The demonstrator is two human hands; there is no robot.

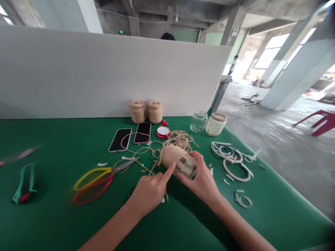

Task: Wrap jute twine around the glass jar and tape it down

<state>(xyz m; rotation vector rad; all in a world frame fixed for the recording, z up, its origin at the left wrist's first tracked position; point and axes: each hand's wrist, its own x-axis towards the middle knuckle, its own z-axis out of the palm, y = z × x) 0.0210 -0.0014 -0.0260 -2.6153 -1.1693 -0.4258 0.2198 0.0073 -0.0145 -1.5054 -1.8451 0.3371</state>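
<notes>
A glass jar (180, 161) lies on its side on the green table (65, 216), partly wrapped in jute twine. My right hand (202, 179) grips its open glass end, fingers curled round it. My left hand (150, 191) is mostly closed, with the index finger stretched out and pressing on the twine wrap. Loose twine (180, 138) trails from the jar toward the back in a tangle.
Scissors (99, 179) with yellow and red handles lie left of the jar. Two phones (120, 139) (142, 132), a red lid (163, 131), two twine spools (137, 111) (155, 111), an empty jar (198, 121) and a wrapped jar (215, 123) stand behind. Tape rings (231, 158) lie right. A white partition (104, 73) backs the table.
</notes>
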